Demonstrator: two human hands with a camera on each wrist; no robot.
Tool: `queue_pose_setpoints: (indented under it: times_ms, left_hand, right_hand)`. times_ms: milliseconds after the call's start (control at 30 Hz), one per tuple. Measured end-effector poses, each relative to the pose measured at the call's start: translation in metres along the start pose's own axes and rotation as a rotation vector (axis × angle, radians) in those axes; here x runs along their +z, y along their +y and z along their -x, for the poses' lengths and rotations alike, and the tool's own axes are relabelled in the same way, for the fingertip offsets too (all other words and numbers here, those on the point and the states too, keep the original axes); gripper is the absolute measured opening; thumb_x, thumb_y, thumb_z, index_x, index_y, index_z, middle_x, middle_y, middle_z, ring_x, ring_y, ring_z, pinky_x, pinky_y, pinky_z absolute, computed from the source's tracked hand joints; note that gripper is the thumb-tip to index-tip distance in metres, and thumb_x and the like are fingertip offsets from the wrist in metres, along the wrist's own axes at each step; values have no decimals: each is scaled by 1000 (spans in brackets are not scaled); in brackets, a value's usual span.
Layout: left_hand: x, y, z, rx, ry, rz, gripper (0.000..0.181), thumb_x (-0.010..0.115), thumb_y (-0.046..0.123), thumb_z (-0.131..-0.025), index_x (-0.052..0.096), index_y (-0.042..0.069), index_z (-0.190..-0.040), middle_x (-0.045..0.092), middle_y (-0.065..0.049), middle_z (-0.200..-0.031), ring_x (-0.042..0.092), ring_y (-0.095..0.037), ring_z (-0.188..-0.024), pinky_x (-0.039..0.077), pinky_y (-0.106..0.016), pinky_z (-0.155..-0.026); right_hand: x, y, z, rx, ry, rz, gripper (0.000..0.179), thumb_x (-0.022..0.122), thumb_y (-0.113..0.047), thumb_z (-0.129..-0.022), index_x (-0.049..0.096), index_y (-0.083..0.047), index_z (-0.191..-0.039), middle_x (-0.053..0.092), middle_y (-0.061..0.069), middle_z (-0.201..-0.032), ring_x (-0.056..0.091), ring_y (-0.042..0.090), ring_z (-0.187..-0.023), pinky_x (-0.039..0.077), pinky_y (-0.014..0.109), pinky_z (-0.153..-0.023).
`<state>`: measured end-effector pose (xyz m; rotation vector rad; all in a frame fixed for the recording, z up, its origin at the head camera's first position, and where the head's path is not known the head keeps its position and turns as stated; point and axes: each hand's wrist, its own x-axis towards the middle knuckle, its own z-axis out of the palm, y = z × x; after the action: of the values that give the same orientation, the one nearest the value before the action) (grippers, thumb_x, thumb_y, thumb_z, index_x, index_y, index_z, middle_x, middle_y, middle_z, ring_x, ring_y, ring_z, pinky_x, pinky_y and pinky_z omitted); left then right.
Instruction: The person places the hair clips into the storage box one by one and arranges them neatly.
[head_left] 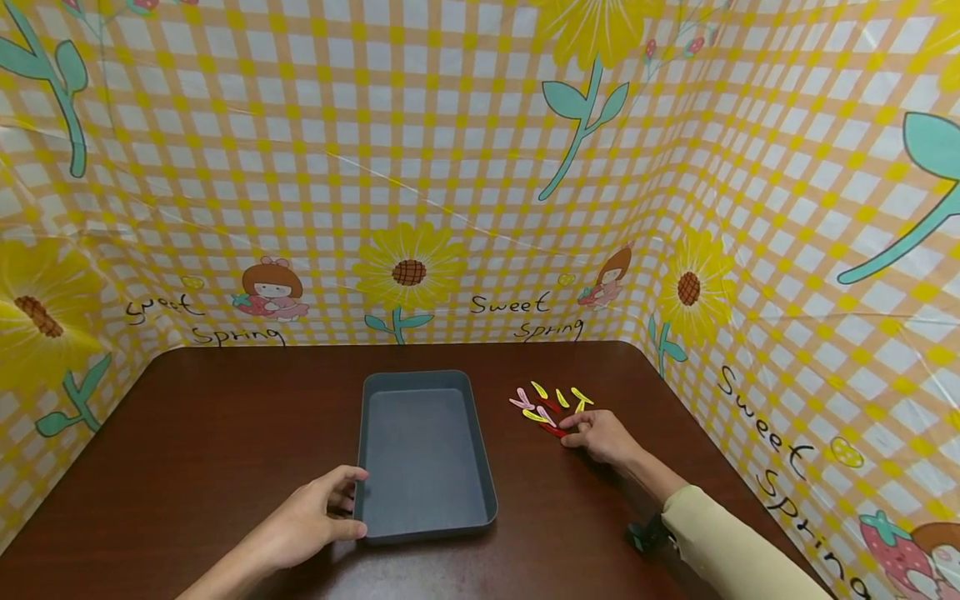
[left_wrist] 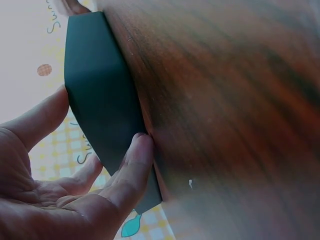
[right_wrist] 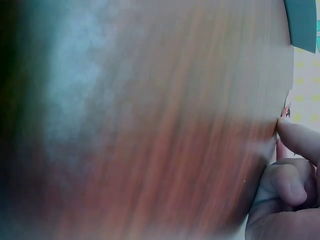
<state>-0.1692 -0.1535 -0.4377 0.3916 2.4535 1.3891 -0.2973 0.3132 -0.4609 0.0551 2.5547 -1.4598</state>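
A dark grey rectangular tray (head_left: 431, 533) lies flat on the brown table. At its left wall near the front corner, my left hand (head_left: 303, 515) holds the tray; thumb and index tip reach the rim, and in the left wrist view another finger (left_wrist: 135, 157) lies on the outer wall. To the right of the tray, several snap hair clips are spread out, yellow (head_left: 539, 390), pink (head_left: 522, 397) and red. My right hand (head_left: 602, 437) reaches over them, thumb and index apart on either side of a red hair clip (head_left: 552, 431). Contact with that clip is unclear.
A patterned cloth (head_left: 450, 167) with flowers and lettering stands round the back and sides of the brown table (head_left: 225, 425). Under the right forearm a black object (head_left: 647, 536) shows at the sleeve (head_left: 720, 525). In the right wrist view the clips are barely seen.
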Motion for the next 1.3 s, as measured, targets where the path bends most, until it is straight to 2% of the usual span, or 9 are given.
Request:
queue_pose_setpoints:
  times_ms: [400, 800, 1167, 1300]
  left_hand:
    - [-1, 2, 0, 9, 1, -5, 65, 81, 23, -84, 51, 7, -140, 57, -16, -132, 59, -31, -113, 52, -51, -86]
    - [0, 1, 2, 6, 3, -4, 65, 82, 24, -84, 51, 7, -140, 58, -14, -130, 58, -30, -113, 52, -50, -86]
    - [1, -1, 2, 23, 5, 2, 64, 81, 22, -85, 51, 7, -139, 58, -15, -128, 58, -30, -112, 52, -49, -85]
    - [1, -2, 2, 16, 10, 0, 66, 82, 23, -84, 50, 8, -140, 58, -15, -129, 58, -28, -111, 52, -49, -84]
  right_hand:
    - [0, -1, -1, -3, 16, 1, 26, 73, -5, -89, 69, 4, -112, 35, -7, -53, 27, 7, -40, 26, 22, -41]
    - [3, -1, -1, -14, 58, 81, 19, 72, -6, -89, 73, 2, -106, 37, -6, -52, 29, 9, -42, 25, 22, -43]
    - [5, -6, 0, -29, 58, 122, 15, 70, -3, -89, 73, 3, -103, 39, -5, -55, 31, 9, -45, 25, 23, -44]
    - [2, -6, -1, -19, 46, 106, 15, 67, -3, -92, 73, 2, -105, 38, -5, -52, 30, 9, -43, 25, 23, -43]
